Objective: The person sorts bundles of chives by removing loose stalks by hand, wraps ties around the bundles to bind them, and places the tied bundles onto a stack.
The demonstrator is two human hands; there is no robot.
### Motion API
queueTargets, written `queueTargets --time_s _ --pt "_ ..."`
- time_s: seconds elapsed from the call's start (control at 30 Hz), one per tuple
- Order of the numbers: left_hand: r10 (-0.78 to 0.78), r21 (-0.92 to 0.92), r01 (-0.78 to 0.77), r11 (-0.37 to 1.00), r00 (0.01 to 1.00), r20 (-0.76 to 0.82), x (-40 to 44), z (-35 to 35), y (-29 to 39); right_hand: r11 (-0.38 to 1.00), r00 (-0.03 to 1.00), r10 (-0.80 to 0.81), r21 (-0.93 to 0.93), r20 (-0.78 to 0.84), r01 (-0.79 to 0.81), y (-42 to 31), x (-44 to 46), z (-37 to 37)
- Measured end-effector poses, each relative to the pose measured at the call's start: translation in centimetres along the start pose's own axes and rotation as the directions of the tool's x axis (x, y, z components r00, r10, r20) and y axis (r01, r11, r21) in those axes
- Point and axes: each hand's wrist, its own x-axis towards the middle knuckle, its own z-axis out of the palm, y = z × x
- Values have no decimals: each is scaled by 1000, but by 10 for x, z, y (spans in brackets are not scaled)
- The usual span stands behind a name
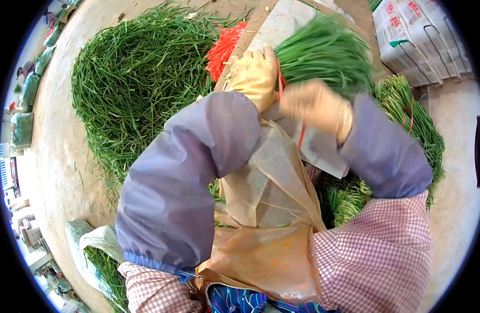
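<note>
A bunch of long green chives [326, 55] is laid across the pale bench [326, 154], its near end clasped by the gloved left hand [252, 78] beside a red tie [280, 78]; whether anything is pinched by the right hand [319, 108] (badly blurred) cannot be told. Were that clasp loosened, stalks could be spilled toward the loose green heap [141, 86]; by too hard a pull on the tie, they could be bruised.

Red markings [394, 25], too small to read, stand on white crates [414, 55] at upper right; no text is legible.
</note>
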Motion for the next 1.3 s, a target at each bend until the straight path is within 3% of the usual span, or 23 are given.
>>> queueTargets --time_s 0.03,0.07,0.17,0.2,0.3,0.33,0.4,0.43,0.47,0.57,0.6,0.63,0.67,0.7,0.73,0.77,0.83,0.93,0.97,1.07,1.2,1.27,1.3 --pt "-26 19 27 999 999 -39 3 4 -1 987 991 130 -102 27 -127 4 -19 18" --pt "-19 26 19 999 999 -34 5 1 0 942 996 81 -323 -48 -93 26 -29 23" --pt "-2 48 0 999 999 42 -1 -10 4 860 871 475 275 -123 -430 68 -42 26" --pt "14 59 -20 998 995 100 -2 -17 6 780 798 592 332 -116 -530 72 -42 21" --pt "46 38 -64 997 934 355 10 -51 -2 918 883 396 101 -251 -383 68 -30 22" --pt "74 -36 -66 997 942 327 14 -53 -9 898 878 440 100 -188 -429 63 -24 18" --pt "100 -118 -76 990 971 217 25 -54 -16 926 910 358 204 -208 -317 85 0 15" --pt "54 -125 -8 992 928 368 37 -54 -16 933 924 314 251 -217 -258 95 9 15" --pt "40 -167 28 986 919 391 39 -40 -17 853 871 450 385 -198 -354 61 16 12" --pt "87 -354 80 932 898 431 32 -35 -19 710 666 677 43 -313 -703 68 33 -1" --pt "90 -449 108 887 913 397 23 -30 -24 872 767 486 174 -418 -458 68 25 12" --pt "95 -517 106 850 933 348 12 -29 -26 943 829 305 25 -469 -333 69 18 13" --pt "99 -618 129 775 942 321 -5 -46 -24 859 758 475 47 -447 -510 35 14 16" --pt "-8 -665 100 740 990 139 -21 -48 -24 951 878 94 -219 -470 -219 52 4 10" --pt "31 -715 -33 699 999 -16 -24 -52 -24 917 868 -114 -387 -484 -95 51 0 6" --pt "69 -733 -174 658 983 -172 -25 -56 -25 846 873 -162 -520 -459 -116 28 -6 -1" --pt "26 -570 -395 721 837 -546 -29 -74 -18 725 811 -455 -681 -368 98 9 -10 -23" --pt "-63 -546 -409 731 756 -651 -35 -90 -13 376 838 -458 -919 -297 -120 -26 -16 -44" --pt "-91 -604 -390 695 786 -612 -41 -77 -17 354 867 -423 -929 -264 -110 -24 -11 -39" --pt "-111 -676 -295 675 865 -489 -49 -39 -34 515 976 -138 -854 -170 -76 11 5 -18" --pt "-35 -435 -123 892 940 -339 -29 -34 -46 720 988 40 -682 -147 -130 27 12 -10" --pt "43 -207 -127 970 928 -369 6 -16 -34 836 991 61 -535 -122 -118 28 18 -4" --pt "57 -189 -90 978 983 -172 -2 -52 -31 891 993 68 -442 -99 -105 25 20 5"
